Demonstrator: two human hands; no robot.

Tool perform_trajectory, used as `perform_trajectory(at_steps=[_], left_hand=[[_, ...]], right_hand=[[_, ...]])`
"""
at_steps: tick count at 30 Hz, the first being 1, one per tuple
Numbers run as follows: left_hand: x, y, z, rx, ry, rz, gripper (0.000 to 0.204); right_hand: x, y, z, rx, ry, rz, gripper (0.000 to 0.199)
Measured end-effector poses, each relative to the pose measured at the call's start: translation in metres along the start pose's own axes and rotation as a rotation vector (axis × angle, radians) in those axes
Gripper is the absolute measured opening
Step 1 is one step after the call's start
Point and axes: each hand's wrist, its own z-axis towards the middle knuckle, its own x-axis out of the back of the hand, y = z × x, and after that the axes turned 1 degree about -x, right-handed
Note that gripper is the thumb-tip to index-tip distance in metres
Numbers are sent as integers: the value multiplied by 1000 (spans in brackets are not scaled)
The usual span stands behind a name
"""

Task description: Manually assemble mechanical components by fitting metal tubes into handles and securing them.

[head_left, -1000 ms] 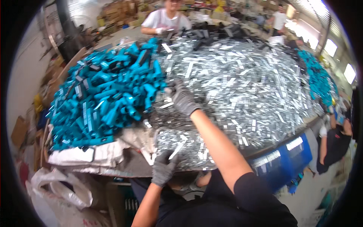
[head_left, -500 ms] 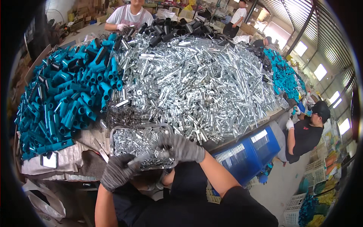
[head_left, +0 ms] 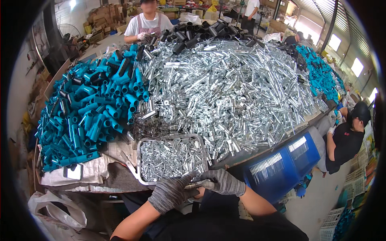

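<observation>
Your gloved left hand [head_left: 171,194] and right hand [head_left: 226,183] meet at the near right corner of the tray [head_left: 139,164], both closed on a slim metal part [head_left: 194,184] held between them. The tray, full of small pieces [head_left: 169,158], sits on the tabletop [head_left: 120,176]. Beyond it spreads a silvery heap [head_left: 225,88], with teal tubes [head_left: 92,104] to its left. A phone [head_left: 73,171] lies below the tubes.

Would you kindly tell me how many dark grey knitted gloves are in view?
2: one on the left hand, one on the right hand, both at a metal piece. More could be hidden.
</observation>
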Motion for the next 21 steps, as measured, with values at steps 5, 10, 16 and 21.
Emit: perform_trajectory(at_steps=[5,10,16,21], left_hand=[[-26,9,7,-223,123,55,64],[-16,14,8,-364,-11,43,58],[-41,-45,14,-35,388,-719,25],[-49,-68,41,137,805,-1107,37]], right_hand=[[-17,-19,-12,178,-4,276,44],[-12,-29,-29,-121,-186,668,49],[26,55,-80,6,-83,615,51],[46,198,-151,-594,1089,899,26]])
